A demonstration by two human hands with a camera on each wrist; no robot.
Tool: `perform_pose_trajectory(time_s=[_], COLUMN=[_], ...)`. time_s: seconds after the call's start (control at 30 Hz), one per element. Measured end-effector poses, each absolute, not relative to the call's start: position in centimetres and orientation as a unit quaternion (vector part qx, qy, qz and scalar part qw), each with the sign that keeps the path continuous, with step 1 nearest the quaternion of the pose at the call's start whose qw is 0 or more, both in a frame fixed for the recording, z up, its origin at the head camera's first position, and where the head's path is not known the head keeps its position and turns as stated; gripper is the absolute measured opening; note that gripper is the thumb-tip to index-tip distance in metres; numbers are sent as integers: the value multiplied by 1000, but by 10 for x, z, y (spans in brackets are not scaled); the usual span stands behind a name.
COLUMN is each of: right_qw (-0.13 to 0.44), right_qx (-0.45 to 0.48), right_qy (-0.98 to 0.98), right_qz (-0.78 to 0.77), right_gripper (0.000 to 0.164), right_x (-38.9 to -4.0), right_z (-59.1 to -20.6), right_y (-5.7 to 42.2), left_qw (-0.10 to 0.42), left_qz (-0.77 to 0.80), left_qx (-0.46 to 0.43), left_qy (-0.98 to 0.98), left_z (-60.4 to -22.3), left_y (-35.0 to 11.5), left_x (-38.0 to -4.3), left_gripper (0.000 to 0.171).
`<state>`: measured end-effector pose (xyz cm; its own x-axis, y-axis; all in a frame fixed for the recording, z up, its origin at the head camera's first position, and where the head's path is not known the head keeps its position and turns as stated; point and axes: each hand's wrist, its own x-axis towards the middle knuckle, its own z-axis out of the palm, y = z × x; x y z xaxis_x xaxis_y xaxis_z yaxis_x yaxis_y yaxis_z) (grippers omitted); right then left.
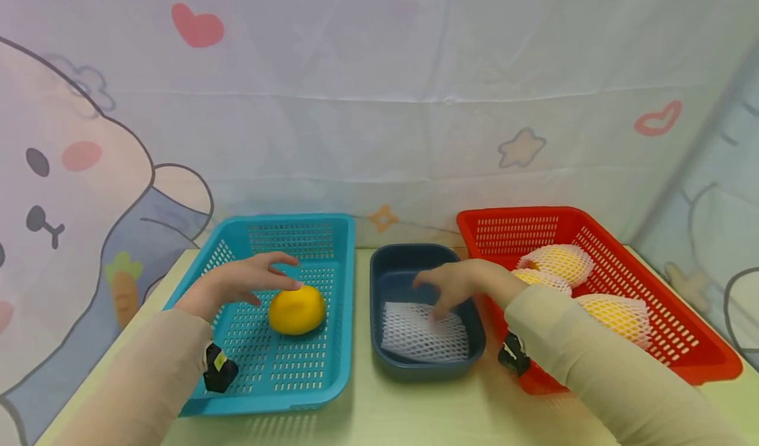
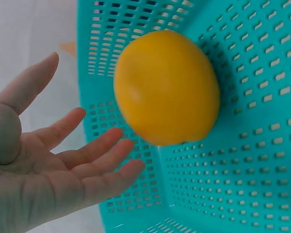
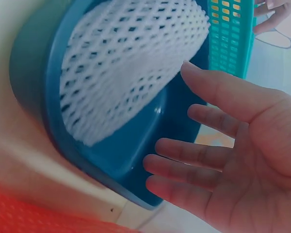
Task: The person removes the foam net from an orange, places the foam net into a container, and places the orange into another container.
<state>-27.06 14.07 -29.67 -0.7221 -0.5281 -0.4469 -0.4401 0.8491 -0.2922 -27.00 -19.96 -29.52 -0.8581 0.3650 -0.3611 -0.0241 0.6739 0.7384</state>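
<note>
A yellow fruit (image 1: 296, 310), smooth and rounded, lies in the turquoise basket (image 1: 342, 340). My left hand (image 1: 249, 280) hovers over that basket beside the fruit; in the left wrist view its fingers are spread with a gap to the fruit (image 2: 166, 88). In the middle stands a dark blue tub (image 1: 379, 281) holding a white foam net sleeve (image 1: 415, 334), flat and without fruit. Above the tub is my right hand (image 1: 453, 284), its fingers apart and relaxed. The right wrist view shows the thumb close to the net's edge (image 3: 131, 68); whether they touch I cannot tell.
A red basket (image 1: 705, 360) on the right contains several yellow fruits in white foam nets (image 1: 560, 265); my right forearm crosses over it. All three containers stand on a pale table (image 1: 367, 406). Behind them hangs a printed cloth (image 1: 379, 143).
</note>
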Motion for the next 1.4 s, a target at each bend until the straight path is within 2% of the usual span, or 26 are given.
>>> perform_pose_trajectory(time_s=[0.27, 0.5, 1.07, 1.4], right_qw=[267, 259, 224, 237], right_qx=[-258, -261, -249, -219], right_qy=[921, 923, 933, 936], right_qz=[-116, -117, -133, -142], right_gripper=[63, 61, 67, 68], right_x=[-273, -273, -271, -268], right_z=[-284, -274, -246, -239], right_y=[151, 158, 199, 215], left_qw=[189, 193, 159, 159], left_qz=[383, 370, 353, 353], left_qx=[122, 116, 91, 91], left_qy=[896, 901, 918, 918], left_z=[-278, -276, -272, -274], left_y=[-216, -232, -288, -307], left_x=[-260, -255, -249, -245], left_gripper=[68, 71, 78, 77])
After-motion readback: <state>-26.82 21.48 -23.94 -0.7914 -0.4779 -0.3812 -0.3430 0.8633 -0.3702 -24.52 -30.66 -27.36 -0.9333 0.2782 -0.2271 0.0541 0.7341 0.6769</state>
